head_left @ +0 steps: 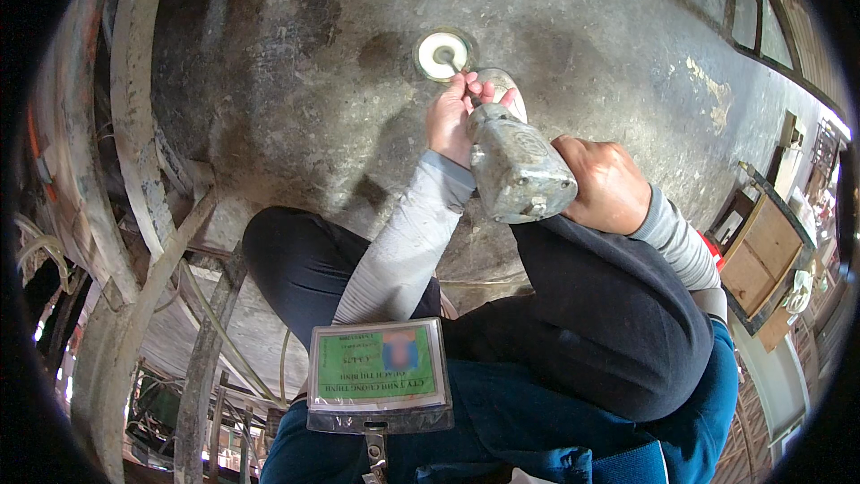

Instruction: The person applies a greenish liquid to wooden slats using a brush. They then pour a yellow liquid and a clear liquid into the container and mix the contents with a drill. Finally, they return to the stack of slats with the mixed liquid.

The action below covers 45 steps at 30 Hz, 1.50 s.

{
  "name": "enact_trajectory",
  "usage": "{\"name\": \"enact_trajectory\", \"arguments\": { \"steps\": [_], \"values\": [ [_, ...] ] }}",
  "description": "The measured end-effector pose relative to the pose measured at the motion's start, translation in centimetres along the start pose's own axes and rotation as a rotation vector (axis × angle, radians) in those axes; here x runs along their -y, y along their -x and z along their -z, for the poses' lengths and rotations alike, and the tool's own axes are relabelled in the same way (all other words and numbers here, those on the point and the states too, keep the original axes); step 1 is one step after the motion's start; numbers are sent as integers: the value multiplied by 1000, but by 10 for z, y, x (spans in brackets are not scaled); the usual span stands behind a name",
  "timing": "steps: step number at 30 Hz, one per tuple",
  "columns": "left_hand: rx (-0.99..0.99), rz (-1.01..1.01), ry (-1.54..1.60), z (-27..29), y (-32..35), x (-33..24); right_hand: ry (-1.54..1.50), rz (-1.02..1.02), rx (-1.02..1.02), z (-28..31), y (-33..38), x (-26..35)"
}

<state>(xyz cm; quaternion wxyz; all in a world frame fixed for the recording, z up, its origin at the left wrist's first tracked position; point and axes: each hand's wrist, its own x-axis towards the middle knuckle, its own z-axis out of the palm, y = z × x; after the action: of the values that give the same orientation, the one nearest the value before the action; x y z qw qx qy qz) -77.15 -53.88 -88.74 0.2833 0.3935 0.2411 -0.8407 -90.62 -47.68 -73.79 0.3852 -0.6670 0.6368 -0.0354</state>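
Note:
My right hand point(605, 184) is wrapped round the handle of a worn grey metal drill-like power tool point(521, 175), whose rear end is turned up toward me. My left hand point(452, 121) is closed at the tool's front end, thumb and fingers around its thin shaft. From there the shaft runs into a round container point(421, 61) on the floor, its tip inside the white contents point(436, 43). Beside my left fingers is a pale rounded object point(491, 81), partly hidden by the hand; its kind cannot be made out.
Stained grey concrete floor point(313, 72) surrounds the container. A metal frame of worn bars point(134, 125) stands close on my left. To the right are a wooden panel with a dark frame point(761, 242) and assorted clutter. A badge point(381, 367) hangs at my chest.

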Motion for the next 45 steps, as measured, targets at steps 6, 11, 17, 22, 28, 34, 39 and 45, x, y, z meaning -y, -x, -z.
{"name": "enact_trajectory", "arguments": {
  "steps": [6, 11, 17, 22, 28, 34, 39, 45],
  "values": [
    [-4, -37, 3, -1, 4, 3, -17, -14, 24, 2, 1, 1],
    [0, -11, 35, -5, 6, 4, -23, -29, 22, 4, 2, 1],
    [7, -28, 48, -2, 6, 6, -37, -42, 25, 4, 3, 2],
    [14, -13, 0, -9, 13, 6, -43, -45, 24, 5, 3, 2],
    [38, -24, 13, -12, 16, 7, -54, -47, 22, 6, 3, 2],
    [8, -48, 23, -10, 15, 8, -42, -34, 23, 6, 5, 2],
    [-20, -46, 7, -16, 21, 10, -66, -24, 9, 6, 6, 0],
    [-8, -61, -41, -15, 29, 11, -141, -15, -12, 8, 10, -2]
  ]
}}
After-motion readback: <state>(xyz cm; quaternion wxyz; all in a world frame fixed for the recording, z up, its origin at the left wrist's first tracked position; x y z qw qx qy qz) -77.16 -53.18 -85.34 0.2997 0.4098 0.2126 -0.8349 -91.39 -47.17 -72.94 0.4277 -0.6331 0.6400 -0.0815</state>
